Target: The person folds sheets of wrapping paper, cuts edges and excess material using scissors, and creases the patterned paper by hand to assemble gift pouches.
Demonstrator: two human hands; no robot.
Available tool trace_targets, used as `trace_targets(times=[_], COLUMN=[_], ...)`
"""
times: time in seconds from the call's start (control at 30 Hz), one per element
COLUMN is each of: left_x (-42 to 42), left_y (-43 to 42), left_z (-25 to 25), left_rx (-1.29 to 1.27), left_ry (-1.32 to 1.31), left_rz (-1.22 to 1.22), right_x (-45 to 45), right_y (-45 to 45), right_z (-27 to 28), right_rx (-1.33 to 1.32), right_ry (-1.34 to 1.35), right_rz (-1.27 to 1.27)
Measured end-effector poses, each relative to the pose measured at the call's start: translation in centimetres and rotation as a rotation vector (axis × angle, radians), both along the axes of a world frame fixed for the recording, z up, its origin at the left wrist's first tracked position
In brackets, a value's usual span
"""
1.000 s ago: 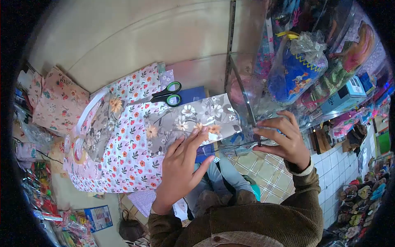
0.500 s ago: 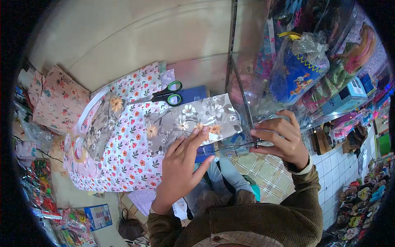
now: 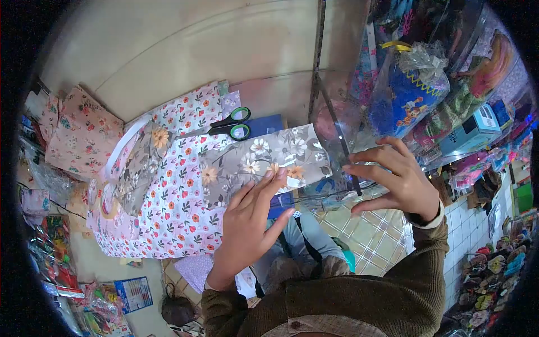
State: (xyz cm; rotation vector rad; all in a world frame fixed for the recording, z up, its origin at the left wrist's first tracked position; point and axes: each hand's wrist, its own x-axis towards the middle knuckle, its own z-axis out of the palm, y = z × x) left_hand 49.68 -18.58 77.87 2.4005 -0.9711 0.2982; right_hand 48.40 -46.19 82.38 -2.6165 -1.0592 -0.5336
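My left hand (image 3: 251,221) lies with fingers stretched out on a folded piece of grey floral paper (image 3: 233,159), pressing near its front edge. To the right, my right hand (image 3: 398,182) is open, thumb and fingers apart, with nothing visible between them. Its fingertips are beside a narrow dark strip (image 3: 337,126) at the edge of the glass; whether they touch it I cannot tell. Green-and-black scissors (image 3: 231,124) lie behind the grey paper, blades pointing left. Beneath is a white sheet with red flowers (image 3: 182,210). Rolls of tape (image 3: 108,199) stand at the left.
A pink floral paper bag (image 3: 81,132) is at the far left. Plastic-wrapped goods, among them a blue pouch (image 3: 410,104) and a blue box (image 3: 474,132), crowd the right side. Hair accessories (image 3: 488,286) hang lower right. A tiled floor (image 3: 359,236) shows below.
My right hand has moved slightly right, and its thumb and fingers have spread from a near pinch at the dark strip. My left hand stays on the grey paper.
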Motion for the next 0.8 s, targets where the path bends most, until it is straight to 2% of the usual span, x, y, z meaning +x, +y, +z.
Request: trace_targets(times=[0.1,0.4,0.8], left_x=[-0.1,-0.1,-0.1], left_y=[0.0,-0.1,0.0], left_z=[0.0,0.0,-0.3], left_rx=[-0.004,-0.003,-0.015], left_ry=[0.002,-0.004,-0.02], left_rz=[0.005,0.012,0.016], right_x=[0.0,0.8,1.5], right_y=[-1.0,-0.9,2.5], right_z=[-0.7,-1.7,-2.7], right_rx=[-0.043,0.033,0.01], right_ry=[0.092,0.042,-0.08], right_rz=[0.004,0.004,0.023])
